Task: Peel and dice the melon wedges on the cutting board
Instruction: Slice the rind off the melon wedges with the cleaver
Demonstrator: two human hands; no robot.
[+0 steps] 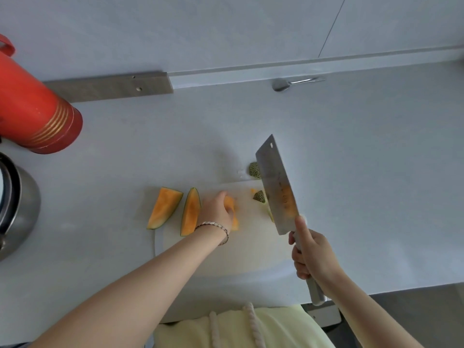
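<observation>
Left hand (217,209) curls over peeled melon strip (233,216), long axis front-to-back; right hand (312,256) grips cleaver (276,187), poised just right of strip.

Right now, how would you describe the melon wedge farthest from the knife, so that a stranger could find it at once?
Find the white cutting board in the middle of the grey counter. At its left end lie two orange pieces of melon with green rind. The one meant is the outer wedge, farthest left; its neighbour lies right beside the left hand.
</observation>
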